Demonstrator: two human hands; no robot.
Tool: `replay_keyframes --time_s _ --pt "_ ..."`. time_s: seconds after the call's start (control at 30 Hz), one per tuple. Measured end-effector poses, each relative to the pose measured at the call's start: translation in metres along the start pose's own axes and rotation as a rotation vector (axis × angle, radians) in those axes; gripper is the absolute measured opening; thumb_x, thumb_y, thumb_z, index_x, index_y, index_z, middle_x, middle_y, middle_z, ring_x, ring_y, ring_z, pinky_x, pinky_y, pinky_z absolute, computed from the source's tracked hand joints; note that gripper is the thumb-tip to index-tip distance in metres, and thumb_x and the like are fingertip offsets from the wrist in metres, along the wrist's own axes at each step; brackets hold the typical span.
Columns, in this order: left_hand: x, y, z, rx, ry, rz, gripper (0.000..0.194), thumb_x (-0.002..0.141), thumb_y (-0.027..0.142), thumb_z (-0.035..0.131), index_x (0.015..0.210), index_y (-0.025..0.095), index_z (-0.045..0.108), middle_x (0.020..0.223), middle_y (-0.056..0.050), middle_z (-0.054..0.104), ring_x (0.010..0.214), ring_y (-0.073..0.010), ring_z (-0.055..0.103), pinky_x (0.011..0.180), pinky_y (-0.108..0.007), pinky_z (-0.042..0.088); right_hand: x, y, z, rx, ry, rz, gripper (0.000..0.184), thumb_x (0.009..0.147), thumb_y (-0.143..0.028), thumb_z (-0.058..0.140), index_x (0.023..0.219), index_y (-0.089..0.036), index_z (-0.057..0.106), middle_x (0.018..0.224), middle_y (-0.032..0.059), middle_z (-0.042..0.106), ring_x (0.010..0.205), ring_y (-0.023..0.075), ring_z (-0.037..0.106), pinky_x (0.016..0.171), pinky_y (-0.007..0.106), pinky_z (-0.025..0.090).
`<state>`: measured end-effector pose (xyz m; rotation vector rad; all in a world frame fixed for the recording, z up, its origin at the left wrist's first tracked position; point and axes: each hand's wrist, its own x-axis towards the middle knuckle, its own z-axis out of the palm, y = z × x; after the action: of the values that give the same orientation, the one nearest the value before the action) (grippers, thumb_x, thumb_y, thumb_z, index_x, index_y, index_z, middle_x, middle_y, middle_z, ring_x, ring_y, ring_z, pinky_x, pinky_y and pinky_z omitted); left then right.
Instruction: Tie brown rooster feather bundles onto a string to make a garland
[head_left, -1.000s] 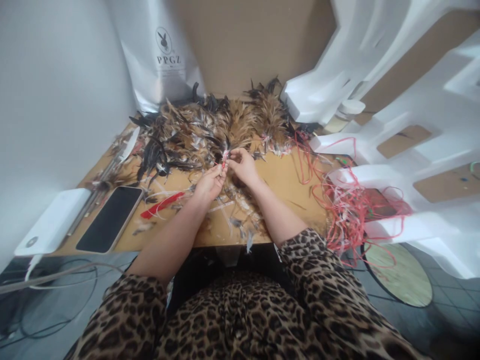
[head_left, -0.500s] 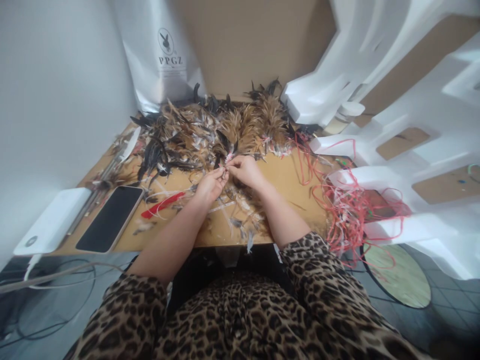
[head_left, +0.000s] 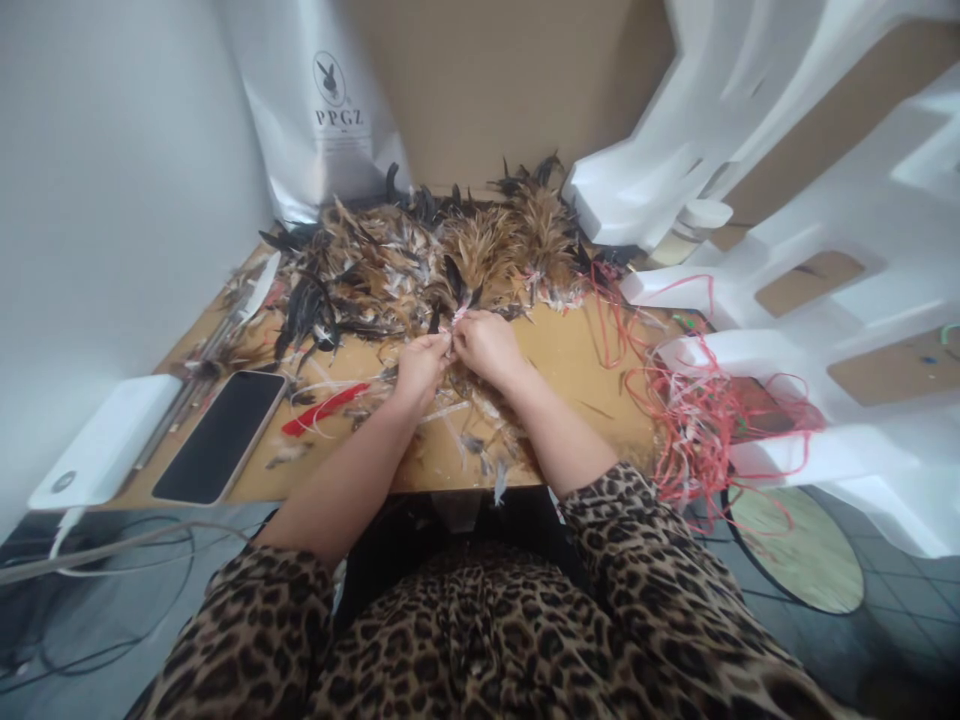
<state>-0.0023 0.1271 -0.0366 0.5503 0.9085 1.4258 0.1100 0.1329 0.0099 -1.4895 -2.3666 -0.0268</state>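
In the middle of the wooden tabletop (head_left: 585, 380), my left hand (head_left: 421, 370) and my right hand (head_left: 486, 345) meet with fingers pinched together. Between them are the pale quill ends of a small feather bundle (head_left: 453, 280), with dark and brown plumes pointing away from me. Something pink, perhaps string, shows at its base just above my fingertips. The fingers hide exactly how the quills are gripped. Right behind my hands lies a wide heap of brown and black feathers (head_left: 382, 265). Loose feather scraps lie beneath my wrists.
At left lie a phone (head_left: 220, 437) and a white power bank (head_left: 105, 440) with a cable. A red strip (head_left: 324, 410) rests beside my left forearm. Tangled pink string (head_left: 697, 420) hangs over white foam pieces (head_left: 817, 455) on the right. A silvery bag (head_left: 322, 170) stands behind.
Both hands have drawn closer together at the quill ends. My left hand has turned, its palm now facing less upward, and my right fingers have curled further around the base.
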Motion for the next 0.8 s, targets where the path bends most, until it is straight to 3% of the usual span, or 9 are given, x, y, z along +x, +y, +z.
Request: replay_keyframes --time_s 0.1,0.27,0.4,0.7,0.8 --pt "0.002 0.002 -0.001 -0.013 0.0 -0.006 0.012 0.07 0.01 0.073 0.062 0.009 0.063 0.057 -0.002 0.062 0.056 -0.0078 0.057 0.062 -0.021 0.049 0.001 0.002 0.005 0.08 0.063 0.004 0.021 0.082 -0.02 0.048 0.078 -0.013 0.067 0.088 0.0115 0.066 0.083 0.0206 0.058 0.074 0.03 0.038" --pt "0.006 0.007 -0.003 -0.105 0.031 -0.123 0.011 0.075 0.002 0.066 0.066 0.008 0.063 0.062 -0.003 0.064 0.056 -0.0063 0.059 0.058 -0.017 0.048 0.004 0.015 0.022 0.447 0.208 -0.02 0.012 0.077 -0.017 0.053 0.073 -0.015 0.064 0.079 0.0045 0.063 0.074 0.0142 0.056 0.07 0.025 0.04" --pt "0.006 0.008 -0.003 -0.146 0.056 -0.157 0.017 0.078 -0.002 0.06 0.065 0.009 0.061 0.061 -0.004 0.063 0.056 -0.0056 0.059 0.058 -0.015 0.049 0.007 0.021 0.031 0.65 0.228 -0.019 0.009 0.074 -0.018 0.056 0.071 -0.014 0.064 0.074 0.0024 0.062 0.07 0.0124 0.056 0.068 0.023 0.042" --pt "0.004 0.005 -0.001 -0.06 0.019 -0.058 0.011 0.074 0.003 0.067 0.064 0.008 0.063 0.059 -0.003 0.062 0.05 -0.0048 0.054 0.054 -0.016 0.046 0.007 0.019 0.03 0.562 0.239 0.001 0.009 0.073 -0.02 0.059 0.069 -0.015 0.066 0.074 0.0033 0.064 0.072 0.0146 0.057 0.071 0.026 0.042" --pt "0.005 0.005 -0.001 -0.092 0.011 -0.067 0.012 0.074 -0.001 0.065 0.065 0.008 0.064 0.062 -0.004 0.063 0.054 -0.0053 0.057 0.056 -0.016 0.047 0.008 0.02 0.031 0.629 0.266 0.036 0.011 0.073 -0.018 0.057 0.067 -0.015 0.065 0.073 0.0035 0.064 0.072 0.0145 0.058 0.072 0.027 0.043"
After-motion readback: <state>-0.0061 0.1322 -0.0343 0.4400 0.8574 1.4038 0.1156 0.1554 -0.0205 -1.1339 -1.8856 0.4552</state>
